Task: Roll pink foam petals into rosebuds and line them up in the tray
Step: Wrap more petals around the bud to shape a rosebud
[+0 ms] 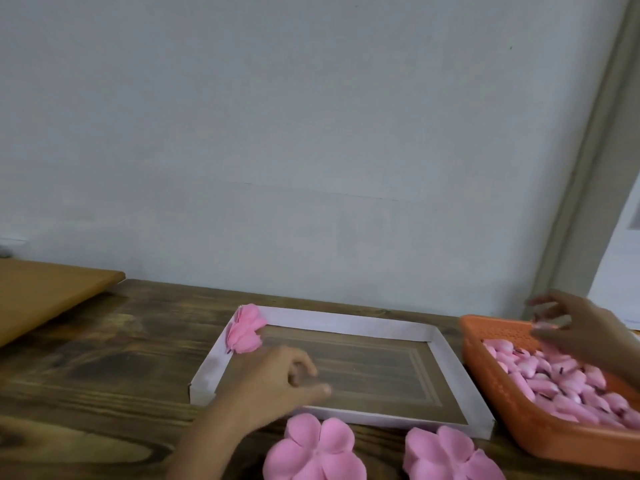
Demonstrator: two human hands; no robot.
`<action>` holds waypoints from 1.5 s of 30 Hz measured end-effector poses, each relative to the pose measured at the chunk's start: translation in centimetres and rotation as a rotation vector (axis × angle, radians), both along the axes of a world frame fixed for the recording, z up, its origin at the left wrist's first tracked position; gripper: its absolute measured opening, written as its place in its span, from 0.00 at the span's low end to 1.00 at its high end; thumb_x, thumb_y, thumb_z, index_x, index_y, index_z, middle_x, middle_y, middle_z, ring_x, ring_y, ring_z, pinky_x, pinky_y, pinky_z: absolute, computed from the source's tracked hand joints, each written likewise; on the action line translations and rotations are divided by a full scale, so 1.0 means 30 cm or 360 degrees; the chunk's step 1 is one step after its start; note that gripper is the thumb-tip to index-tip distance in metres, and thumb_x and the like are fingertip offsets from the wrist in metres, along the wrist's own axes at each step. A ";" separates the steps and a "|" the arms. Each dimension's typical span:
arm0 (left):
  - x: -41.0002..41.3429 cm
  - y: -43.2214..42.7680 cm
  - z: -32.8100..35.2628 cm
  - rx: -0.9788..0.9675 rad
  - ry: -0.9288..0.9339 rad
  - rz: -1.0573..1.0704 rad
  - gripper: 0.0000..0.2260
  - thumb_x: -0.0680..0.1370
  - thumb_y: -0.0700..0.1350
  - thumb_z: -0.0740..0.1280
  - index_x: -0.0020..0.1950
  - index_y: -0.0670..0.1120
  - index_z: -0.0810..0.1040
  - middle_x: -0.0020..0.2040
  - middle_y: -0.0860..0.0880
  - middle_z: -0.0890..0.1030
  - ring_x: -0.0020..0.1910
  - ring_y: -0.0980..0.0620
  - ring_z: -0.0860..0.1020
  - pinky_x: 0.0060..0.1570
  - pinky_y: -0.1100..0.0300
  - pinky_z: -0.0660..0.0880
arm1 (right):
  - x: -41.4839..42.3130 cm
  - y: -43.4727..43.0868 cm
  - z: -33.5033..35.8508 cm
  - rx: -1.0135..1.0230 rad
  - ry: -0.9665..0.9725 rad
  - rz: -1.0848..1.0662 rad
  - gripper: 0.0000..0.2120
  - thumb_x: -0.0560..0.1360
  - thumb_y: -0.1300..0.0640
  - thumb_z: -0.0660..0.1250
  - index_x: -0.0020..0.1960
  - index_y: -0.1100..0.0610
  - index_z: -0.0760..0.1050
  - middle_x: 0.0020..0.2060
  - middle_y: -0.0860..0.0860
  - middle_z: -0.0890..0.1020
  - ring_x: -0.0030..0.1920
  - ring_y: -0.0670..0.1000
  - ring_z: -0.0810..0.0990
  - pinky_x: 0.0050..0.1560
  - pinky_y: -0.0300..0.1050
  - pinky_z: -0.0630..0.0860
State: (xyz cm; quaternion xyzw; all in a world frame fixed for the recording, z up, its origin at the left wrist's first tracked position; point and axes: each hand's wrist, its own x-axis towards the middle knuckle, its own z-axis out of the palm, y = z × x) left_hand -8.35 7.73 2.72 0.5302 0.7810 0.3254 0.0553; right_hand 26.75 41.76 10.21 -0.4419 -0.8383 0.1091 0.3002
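Note:
A shallow tray point(346, 322) with white paper walls and a brown floor lies on the wooden table. One rolled pink rosebud point(244, 330) leans in its far left corner. My left hand point(277, 386) hovers over the tray's left part, fingers loosely curled, holding nothing. My right hand point(575, 327) is above the orange basket point(519, 420), fingers spread and empty as far as the blur shows. The basket is full of small pink pieces point(568, 382). Two flat pink petal flowers point(315, 448) point(446, 455) lie in front of the tray.
A light brown board point(45, 296) lies at the table's far left. A grey wall stands right behind the table, with a door frame point(588, 168) at the right. The basket nearly touches the tray's right wall.

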 end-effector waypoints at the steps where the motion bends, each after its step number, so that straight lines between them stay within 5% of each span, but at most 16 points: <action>1: 0.008 -0.011 0.008 -0.0245 0.0091 -0.0064 0.23 0.62 0.76 0.67 0.48 0.63 0.81 0.41 0.61 0.81 0.47 0.62 0.77 0.53 0.57 0.75 | -0.015 -0.048 0.022 -0.0014 0.0041 0.0081 0.23 0.68 0.65 0.82 0.56 0.48 0.80 0.45 0.48 0.85 0.39 0.50 0.85 0.35 0.33 0.78; 3: 0.024 -0.024 0.020 -0.0526 0.0122 -0.0248 0.21 0.64 0.74 0.69 0.47 0.62 0.82 0.41 0.64 0.80 0.61 0.59 0.72 0.58 0.55 0.71 | -0.050 -0.154 0.063 -0.0069 0.0114 0.0227 0.24 0.67 0.64 0.82 0.55 0.44 0.79 0.44 0.45 0.85 0.36 0.45 0.86 0.32 0.28 0.77; 5: 0.030 -0.036 0.033 -0.0599 -0.0015 -0.0348 0.18 0.65 0.69 0.72 0.47 0.60 0.84 0.43 0.66 0.79 0.64 0.59 0.71 0.61 0.55 0.73 | -0.082 -0.255 0.086 -0.0121 0.0142 0.0340 0.22 0.67 0.60 0.83 0.53 0.42 0.79 0.42 0.41 0.87 0.38 0.41 0.86 0.35 0.30 0.79; 7: 0.027 -0.046 0.041 -0.0528 -0.0029 -0.0315 0.18 0.64 0.63 0.75 0.50 0.57 0.85 0.47 0.62 0.81 0.57 0.61 0.76 0.59 0.55 0.76 | -0.110 -0.345 0.094 -0.0170 0.0137 0.0432 0.19 0.68 0.58 0.82 0.52 0.42 0.80 0.44 0.35 0.86 0.42 0.41 0.87 0.39 0.34 0.80; 12: 0.024 -0.054 0.065 -0.0335 0.0065 -0.0284 0.07 0.69 0.49 0.75 0.46 0.56 0.85 0.43 0.59 0.84 0.44 0.63 0.80 0.49 0.60 0.76 | -0.177 -0.499 0.056 -0.0403 0.0334 0.0756 0.10 0.73 0.63 0.77 0.52 0.53 0.84 0.46 0.44 0.89 0.46 0.45 0.87 0.44 0.32 0.80; 15: 0.020 -0.054 0.069 -0.0286 0.0072 -0.0250 0.04 0.70 0.49 0.75 0.44 0.56 0.85 0.40 0.61 0.83 0.42 0.62 0.80 0.44 0.61 0.77 | -0.215 -0.554 0.011 -0.0501 0.0388 0.0899 0.09 0.75 0.63 0.74 0.53 0.53 0.86 0.50 0.46 0.88 0.50 0.48 0.87 0.46 0.36 0.81; 20: 0.020 -0.055 0.060 -0.0189 0.0038 -0.0252 0.02 0.71 0.49 0.76 0.42 0.56 0.87 0.36 0.63 0.83 0.40 0.64 0.80 0.39 0.67 0.75 | -0.269 -0.642 -0.066 -0.0593 0.0260 0.1066 0.15 0.75 0.60 0.77 0.53 0.40 0.85 0.50 0.44 0.87 0.52 0.48 0.85 0.52 0.41 0.82; 26: 0.012 -0.072 0.065 -0.0104 -0.0030 -0.0285 0.03 0.70 0.55 0.76 0.40 0.59 0.85 0.44 0.65 0.84 0.50 0.65 0.80 0.49 0.65 0.77 | -0.329 -0.701 -0.112 -0.0606 0.0123 0.1165 0.06 0.74 0.54 0.78 0.49 0.49 0.83 0.45 0.49 0.87 0.48 0.49 0.86 0.55 0.58 0.82; 31: 0.031 -0.074 0.068 0.0042 -0.0510 -0.0409 0.04 0.72 0.50 0.72 0.44 0.51 0.81 0.42 0.51 0.86 0.46 0.50 0.83 0.54 0.47 0.81 | -0.370 -0.732 -0.126 -0.0678 0.0119 0.1233 0.08 0.71 0.49 0.77 0.49 0.49 0.84 0.44 0.48 0.87 0.46 0.51 0.85 0.55 0.62 0.81; 36: 0.054 -0.066 0.038 0.0246 -0.1176 -0.0350 0.09 0.70 0.49 0.71 0.44 0.45 0.78 0.40 0.44 0.80 0.44 0.48 0.81 0.51 0.49 0.83 | -0.394 -0.730 -0.132 -0.0722 0.0352 0.1295 0.12 0.67 0.49 0.80 0.49 0.45 0.82 0.47 0.51 0.88 0.50 0.52 0.87 0.56 0.56 0.83; 42: 0.041 0.023 0.053 0.0448 -0.1425 -0.0296 0.12 0.69 0.47 0.70 0.36 0.46 0.67 0.38 0.45 0.65 0.38 0.50 0.67 0.39 0.57 0.74 | -0.449 -0.707 -0.087 -0.0717 0.0832 0.1234 0.10 0.71 0.63 0.81 0.49 0.53 0.85 0.48 0.52 0.88 0.49 0.56 0.87 0.52 0.51 0.85; 45: 0.024 0.071 0.051 0.0611 -0.1691 -0.0327 0.13 0.72 0.42 0.68 0.33 0.48 0.66 0.35 0.48 0.65 0.34 0.52 0.67 0.34 0.60 0.74 | -0.495 -0.689 -0.074 -0.0633 0.0956 0.1161 0.12 0.72 0.66 0.78 0.51 0.52 0.86 0.49 0.50 0.88 0.49 0.55 0.87 0.50 0.46 0.85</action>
